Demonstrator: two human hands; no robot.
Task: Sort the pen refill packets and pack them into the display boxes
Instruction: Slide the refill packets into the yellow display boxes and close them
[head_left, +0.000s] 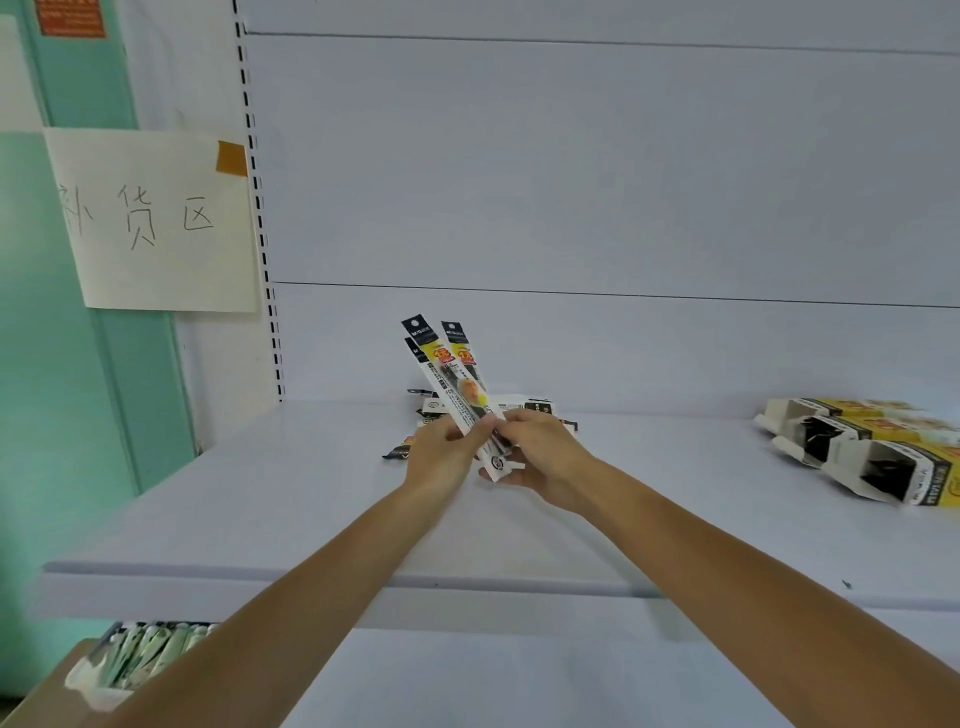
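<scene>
We take the packets (457, 384) for thin plastic film over printed card, slightly glossy (the print is too blurred to read). The shelf (260, 493) looks like smooth painted metal, pale and matt, and so does the back panel (571, 182). The boxes (844, 460) look like thin matt cardboard. The sign (156, 223) is plain matt paper, fixed with brown tape (231, 158).

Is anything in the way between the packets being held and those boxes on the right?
Nothing visible. The left hand and right hand hold the packets; the shelf between them and the boxes is bare. Other loose packets lie behind the hands.
</scene>
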